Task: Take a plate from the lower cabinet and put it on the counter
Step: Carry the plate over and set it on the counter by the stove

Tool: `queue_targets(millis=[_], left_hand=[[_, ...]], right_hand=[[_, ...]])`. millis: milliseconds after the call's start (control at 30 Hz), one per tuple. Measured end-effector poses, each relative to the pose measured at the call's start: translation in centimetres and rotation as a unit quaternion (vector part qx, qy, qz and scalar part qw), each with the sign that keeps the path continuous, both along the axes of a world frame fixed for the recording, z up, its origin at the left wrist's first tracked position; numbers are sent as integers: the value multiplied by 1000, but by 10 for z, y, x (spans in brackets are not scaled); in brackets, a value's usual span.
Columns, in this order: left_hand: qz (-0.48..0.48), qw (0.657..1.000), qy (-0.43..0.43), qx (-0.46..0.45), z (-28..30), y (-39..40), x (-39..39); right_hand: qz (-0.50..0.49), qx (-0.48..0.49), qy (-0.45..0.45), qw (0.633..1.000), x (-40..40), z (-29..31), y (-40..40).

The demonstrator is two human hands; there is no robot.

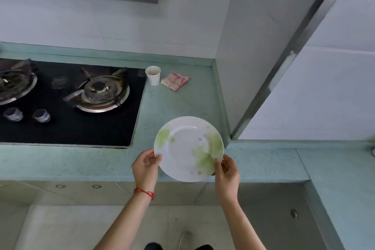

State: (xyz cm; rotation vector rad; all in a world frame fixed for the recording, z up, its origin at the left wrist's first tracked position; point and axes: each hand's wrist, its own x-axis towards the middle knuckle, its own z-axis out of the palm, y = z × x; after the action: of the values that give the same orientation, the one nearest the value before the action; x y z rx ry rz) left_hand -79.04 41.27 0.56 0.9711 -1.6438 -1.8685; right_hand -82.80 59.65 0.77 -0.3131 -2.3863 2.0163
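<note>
A white plate [185, 148] with green leaf prints and small flowers is held over the front edge of the pale green counter [178, 105], tilted toward me. My left hand [146, 166], with a red string at the wrist, grips its left rim. My right hand [227, 170] grips the lower right rim. I cannot tell whether the plate's far edge touches the counter. The lower cabinet fronts [77, 187] show below the counter edge.
A black gas hob [67, 126] with two burners and two knobs fills the counter's left part. A white paper cup [153, 75] and a folded pink-and-white cloth [175, 81] sit near the back wall. A white wall corner with a metal strip [284, 63] stands to the right.
</note>
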Motion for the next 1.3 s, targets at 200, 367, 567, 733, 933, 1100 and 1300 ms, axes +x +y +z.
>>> queue_targets(millis=[200, 367, 567, 733, 933, 1100, 1300], left_hand=[[47, 999, -12, 8, -4, 2, -44], [55, 998, -37, 12, -16, -11, -76], [40, 996, -77, 24, -30, -36, -112], [39, 995, -94, 18, -41, -55, -134], [27, 992, -119, -6, -53, -67, -148], [22, 991, -129, 4, -57, -68, -156], [20, 989, -142, 21, -62, -70, -159]], right_hand=[[41, 22, -6, 999, -57, -8, -4], [48, 30, -13, 998, -91, -20, -17], [30, 60, -16, 998, -122, -34, -42], [27, 69, -40, 996, -142, -47, -63], [27, 106, -44, 993, -155, -59, -74], [23, 108, -60, 992, -163, -64, -76], [21, 115, -72, 991, -166, -69, -79]])
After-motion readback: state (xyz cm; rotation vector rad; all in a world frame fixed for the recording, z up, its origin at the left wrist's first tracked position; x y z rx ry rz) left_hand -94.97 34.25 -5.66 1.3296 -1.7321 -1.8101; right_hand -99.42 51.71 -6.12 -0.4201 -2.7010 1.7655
